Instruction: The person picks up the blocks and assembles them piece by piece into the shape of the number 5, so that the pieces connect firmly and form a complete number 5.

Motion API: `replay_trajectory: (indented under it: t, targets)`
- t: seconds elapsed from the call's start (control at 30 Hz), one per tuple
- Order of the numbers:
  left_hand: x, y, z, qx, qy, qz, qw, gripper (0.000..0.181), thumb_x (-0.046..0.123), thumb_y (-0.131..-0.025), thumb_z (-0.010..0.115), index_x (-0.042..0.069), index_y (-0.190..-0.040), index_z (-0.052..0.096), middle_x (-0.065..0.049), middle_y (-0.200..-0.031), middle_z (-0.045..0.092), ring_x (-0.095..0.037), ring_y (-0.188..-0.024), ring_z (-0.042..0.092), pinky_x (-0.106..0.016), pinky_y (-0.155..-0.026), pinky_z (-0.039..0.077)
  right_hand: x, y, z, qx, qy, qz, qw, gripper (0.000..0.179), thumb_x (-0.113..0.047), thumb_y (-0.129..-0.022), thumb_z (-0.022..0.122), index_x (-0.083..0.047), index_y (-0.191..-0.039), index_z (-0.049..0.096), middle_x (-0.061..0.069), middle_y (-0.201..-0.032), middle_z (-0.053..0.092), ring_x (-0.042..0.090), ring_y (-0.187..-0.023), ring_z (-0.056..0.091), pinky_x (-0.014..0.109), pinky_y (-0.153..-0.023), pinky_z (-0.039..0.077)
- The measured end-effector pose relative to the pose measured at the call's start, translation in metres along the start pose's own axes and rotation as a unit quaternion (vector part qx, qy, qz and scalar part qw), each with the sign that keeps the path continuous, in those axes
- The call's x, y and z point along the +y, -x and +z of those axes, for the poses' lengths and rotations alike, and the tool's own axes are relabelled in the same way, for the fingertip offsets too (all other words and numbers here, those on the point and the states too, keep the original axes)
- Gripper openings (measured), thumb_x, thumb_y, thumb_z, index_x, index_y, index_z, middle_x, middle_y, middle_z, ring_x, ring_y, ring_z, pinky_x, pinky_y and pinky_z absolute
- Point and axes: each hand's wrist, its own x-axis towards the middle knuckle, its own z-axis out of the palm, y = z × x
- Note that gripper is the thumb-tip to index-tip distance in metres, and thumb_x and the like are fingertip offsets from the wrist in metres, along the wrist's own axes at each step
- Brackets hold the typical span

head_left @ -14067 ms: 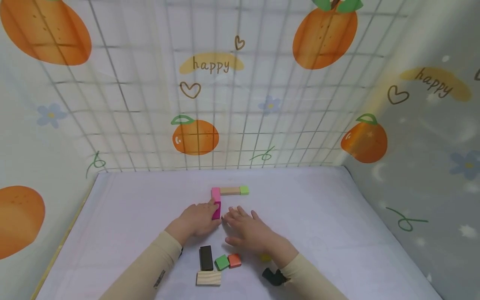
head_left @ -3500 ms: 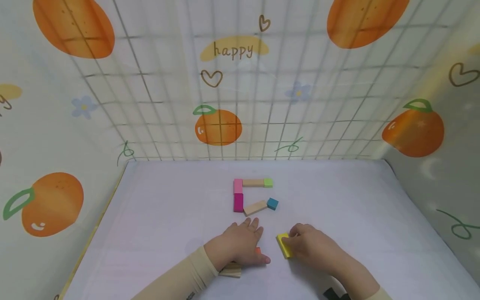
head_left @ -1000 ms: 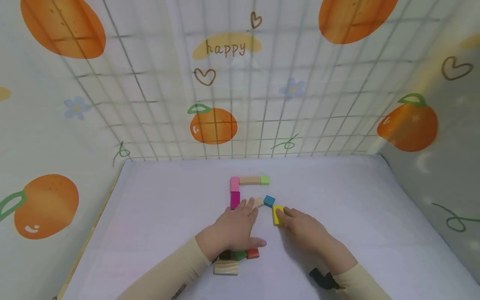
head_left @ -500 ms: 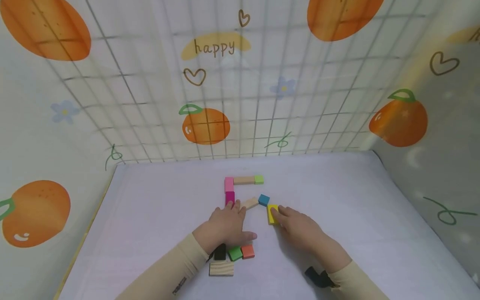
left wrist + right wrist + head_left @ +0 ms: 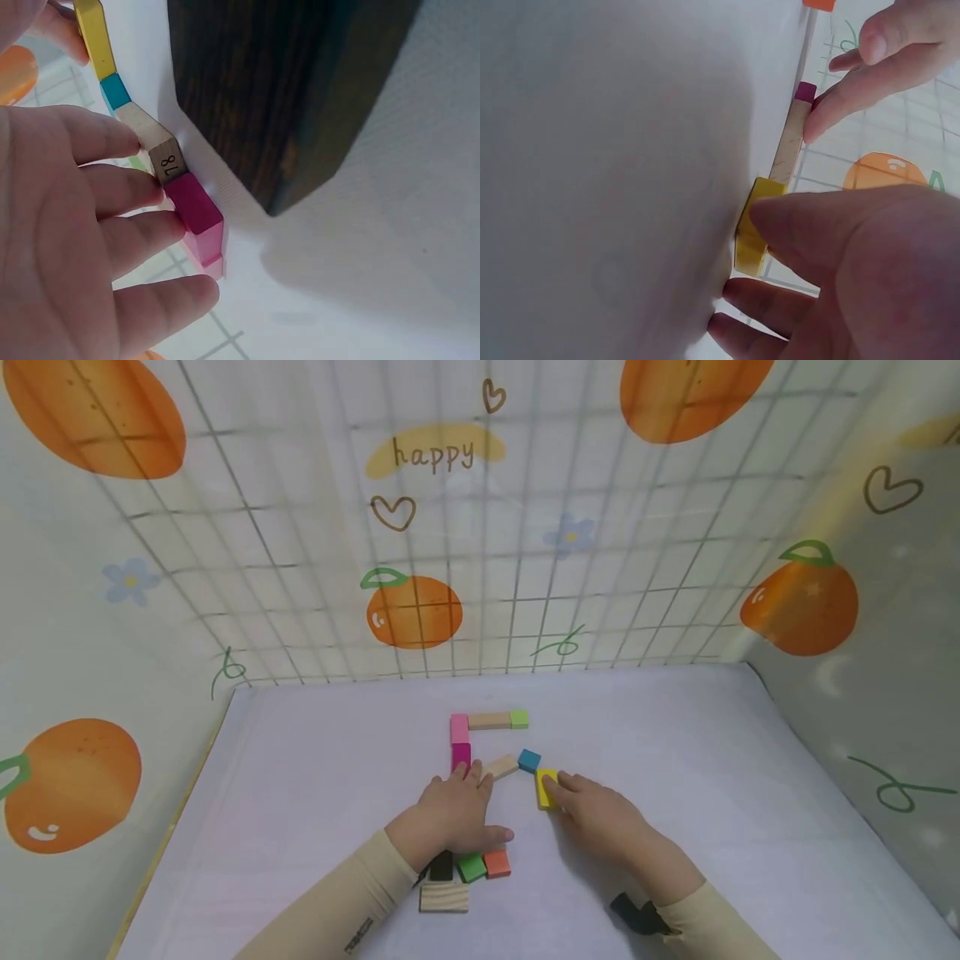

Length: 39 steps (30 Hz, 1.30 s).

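My left hand (image 5: 453, 814) lies with its fingers spread straight, the tips touching the magenta block (image 5: 461, 756) and the near end of a plain wooden block (image 5: 501, 767). The left wrist view shows "18" on that wooden block's end. A small blue block (image 5: 529, 761) sits at its far end. My right hand (image 5: 603, 814) pinches a yellow block (image 5: 545, 792), whose upper end is at the blue block's lower corner. In the right wrist view the thumb (image 5: 780, 214) presses one face of the yellow block; the fingers behind it are partly hidden.
A pink block (image 5: 459, 728), a wooden block (image 5: 489, 721) and a light green block (image 5: 519, 719) continue the row behind. Nearer me lie a black block (image 5: 442, 867), a green block (image 5: 472, 867), a red-orange block (image 5: 497, 863) and a striped wooden block (image 5: 444, 897).
Over the last few seconds the right hand has brought the yellow block forward and left to the blue one. The left hand has moved forward to the magenta block. Lately both hands stay nearly still.
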Motion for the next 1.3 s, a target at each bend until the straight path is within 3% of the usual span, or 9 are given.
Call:
replay_trajectory:
  t: [0.13, 0.23, 0.37, 0.5, 0.63, 0.77, 1.03, 1.3]
  targets:
    - [-0.002, 0.001, 0.001, 0.006, 0.006, 0.007, 0.9999, 0.1, 0.079, -0.076, 0.046, 0.019, -0.152, 0.02, -0.006, -0.16, 0.012, -0.028, -0.145, 0.019, -0.057, -0.109, 0.03, -0.001, 0.0, -0.001, -0.002, -0.009, 0.007, 0.9999, 0.055, -0.019, -0.09, 0.064, -0.023, -0.142, 0.045, 0.013, -0.141, 0.049, 0.033, -0.127, 0.049, 0.052, -0.099, 0.044]
    - [-0.005, 0.005, 0.001, 0.02, 0.009, 0.021, 0.9995, 0.103, 0.081, -0.075, 0.044, 0.021, -0.153, 0.014, -0.004, -0.161, 0.005, -0.027, -0.146, 0.015, -0.058, -0.11, 0.028, -0.004, 0.004, -0.002, 0.019, -0.009, 0.001, 0.9998, 0.057, -0.02, -0.088, 0.066, -0.022, -0.141, 0.046, 0.01, -0.14, 0.05, 0.031, -0.126, 0.05, 0.05, -0.099, 0.045]
    - [-0.013, 0.014, 0.0, 0.049, 0.01, 0.033, 0.9982, 0.102, 0.081, -0.076, 0.043, 0.021, -0.153, 0.013, -0.004, -0.161, 0.003, -0.025, -0.147, 0.012, -0.058, -0.11, 0.027, -0.021, 0.017, -0.002, 0.056, 0.004, -0.049, 0.9972, 0.057, -0.024, -0.085, 0.07, -0.022, -0.138, 0.05, 0.005, -0.139, 0.053, 0.025, -0.125, 0.053, 0.046, -0.098, 0.047]
    - [-0.021, 0.019, -0.001, 0.064, 0.014, 0.029, 0.9974, 0.1, 0.078, -0.077, 0.046, 0.02, -0.152, 0.018, -0.006, -0.16, 0.008, -0.027, -0.147, 0.01, -0.058, -0.11, 0.027, -0.051, 0.036, 0.0, 0.021, 0.013, -0.12, 0.9924, 0.056, -0.032, -0.086, 0.068, -0.024, -0.139, 0.049, 0.0, -0.141, 0.051, 0.021, -0.128, 0.05, 0.047, -0.099, 0.045]
    - [-0.021, 0.015, -0.003, 0.064, 0.009, 0.044, 0.997, 0.097, 0.076, -0.078, 0.048, 0.02, -0.152, 0.019, -0.006, -0.16, 0.009, -0.026, -0.147, 0.01, -0.057, -0.111, 0.025, -0.072, 0.048, 0.008, -0.031, 0.011, -0.18, 0.9831, 0.053, -0.033, -0.09, 0.063, -0.027, -0.14, 0.047, -0.005, -0.143, 0.048, 0.02, -0.131, 0.047, 0.053, -0.099, 0.043]
    - [-0.016, 0.009, -0.007, 0.06, 0.012, 0.067, 0.9959, 0.092, 0.072, -0.081, 0.048, 0.022, -0.152, 0.018, -0.004, -0.16, 0.008, -0.026, -0.147, 0.011, -0.058, -0.112, 0.024, -0.081, 0.054, 0.016, -0.047, 0.012, -0.207, 0.9772, 0.053, -0.034, -0.091, 0.062, -0.025, -0.141, 0.046, -0.007, -0.146, 0.044, 0.019, -0.135, 0.042, 0.058, -0.097, 0.042]
    - [-0.018, 0.0, -0.006, 0.05, 0.006, 0.064, 0.9967, 0.082, 0.067, -0.087, 0.045, 0.023, -0.151, 0.022, -0.004, -0.16, 0.01, -0.028, -0.147, 0.011, -0.057, -0.112, 0.023, -0.096, 0.061, 0.025, -0.031, 0.05, -0.248, 0.967, 0.054, -0.036, -0.094, 0.056, -0.024, -0.144, 0.04, -0.001, -0.153, 0.034, 0.022, -0.14, 0.034, 0.056, -0.1, 0.041]
    - [-0.018, -0.001, -0.005, 0.043, 0.023, 0.055, 0.9973, 0.078, 0.064, -0.088, 0.046, 0.023, -0.151, 0.025, -0.005, -0.16, 0.012, -0.027, -0.146, 0.016, -0.058, -0.112, 0.023, -0.108, 0.066, 0.028, -0.003, 0.05, -0.286, 0.9569, 0.07, -0.066, -0.087, 0.047, -0.022, -0.141, 0.044, 0.005, -0.15, 0.038, 0.028, -0.137, 0.038, 0.054, -0.099, 0.043]
